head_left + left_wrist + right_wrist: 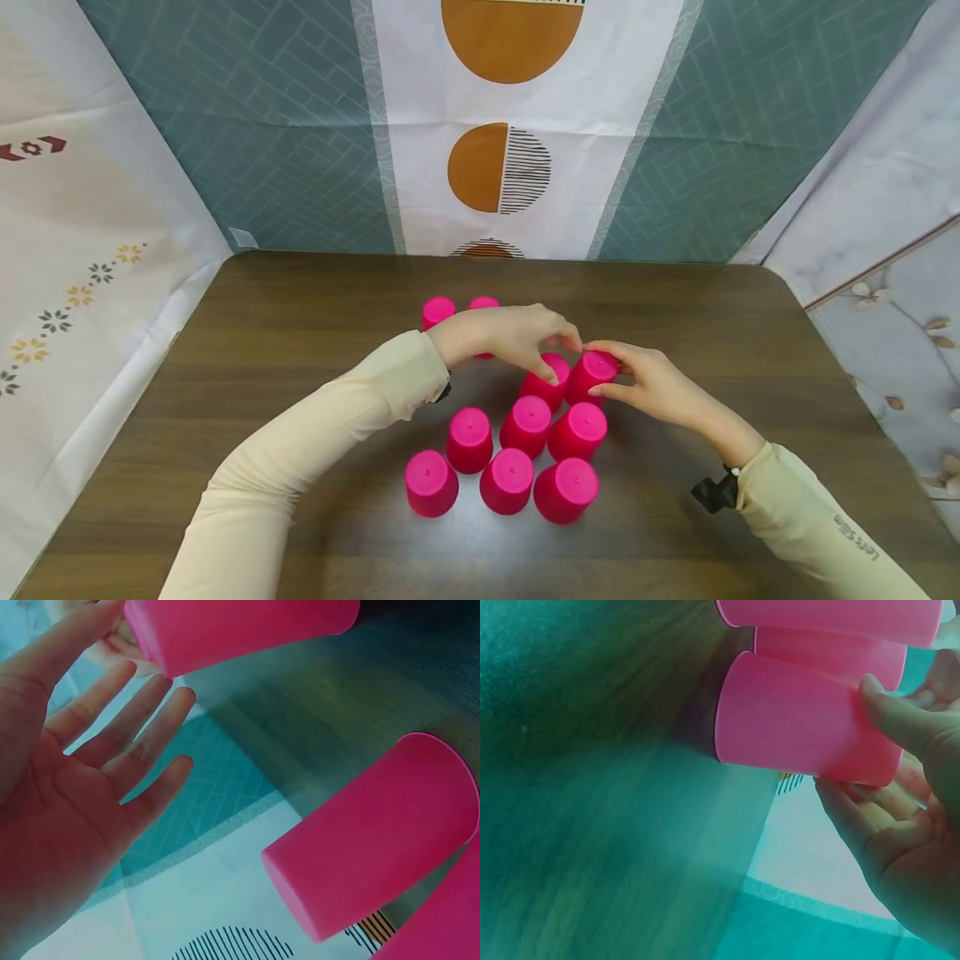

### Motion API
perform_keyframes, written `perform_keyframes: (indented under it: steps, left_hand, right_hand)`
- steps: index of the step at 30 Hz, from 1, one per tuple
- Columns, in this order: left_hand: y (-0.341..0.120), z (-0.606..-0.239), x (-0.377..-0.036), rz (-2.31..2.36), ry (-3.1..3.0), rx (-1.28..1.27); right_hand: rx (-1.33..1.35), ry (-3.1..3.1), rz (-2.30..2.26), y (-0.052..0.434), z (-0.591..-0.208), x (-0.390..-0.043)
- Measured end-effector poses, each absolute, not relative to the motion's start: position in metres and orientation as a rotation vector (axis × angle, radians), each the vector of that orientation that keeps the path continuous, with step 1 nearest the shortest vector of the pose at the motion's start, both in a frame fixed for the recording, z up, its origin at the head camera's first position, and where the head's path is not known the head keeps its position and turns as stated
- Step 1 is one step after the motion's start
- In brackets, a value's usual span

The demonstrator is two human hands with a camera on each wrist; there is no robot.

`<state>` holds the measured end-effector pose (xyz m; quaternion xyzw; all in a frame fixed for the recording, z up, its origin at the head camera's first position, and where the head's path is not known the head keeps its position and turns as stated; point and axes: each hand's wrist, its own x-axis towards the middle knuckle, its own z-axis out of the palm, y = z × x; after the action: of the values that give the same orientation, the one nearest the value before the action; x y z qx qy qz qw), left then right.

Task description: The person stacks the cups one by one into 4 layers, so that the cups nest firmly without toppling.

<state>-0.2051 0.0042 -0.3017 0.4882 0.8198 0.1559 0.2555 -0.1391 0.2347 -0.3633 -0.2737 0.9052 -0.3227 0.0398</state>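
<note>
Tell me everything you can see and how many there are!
Cups: ten, pink, upside down on the tabletop
Tabletop: one, brown wood-grain, under the cups
Geometric-print cloth: one, teal, white and orange, behind the tabletop
Flower-print cloth: one, whitish, left
Blossom-print cloth: one, pale, right
Wrist devices: two, black, one per wrist
Sleeves: two, cream, both arms
Left hand: one, bare, beside a cup
Right hand: one, bare, gripping a cup

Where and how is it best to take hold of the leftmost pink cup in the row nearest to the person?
I would probably grip this cup by its upper side wall, from above and the left. It stands upside down, closed end up, and its left looks free, while a neighbouring cup stands close behind-right.
</note>
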Motion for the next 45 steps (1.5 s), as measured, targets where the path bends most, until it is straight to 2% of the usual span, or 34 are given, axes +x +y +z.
perform_keyframes:
  steps: [13,29,45]
  left_hand:
    - [0.009,-0.312,-0.200,0.188,2.326,1.246]
    - [-0.006,-0.307,-0.235,0.385,2.484,1.124]
    - [-0.003,-0.310,-0.241,0.172,2.597,1.053]
  right_hand:
    - [-0.714,2.841,-0.927,0.228,-0.362,-0.138]
    - [-0.644,2.863,-0.889,0.225,-0.358,-0.136]
    - [-0.611,2.869,-0.871,0.224,-0.358,-0.137]
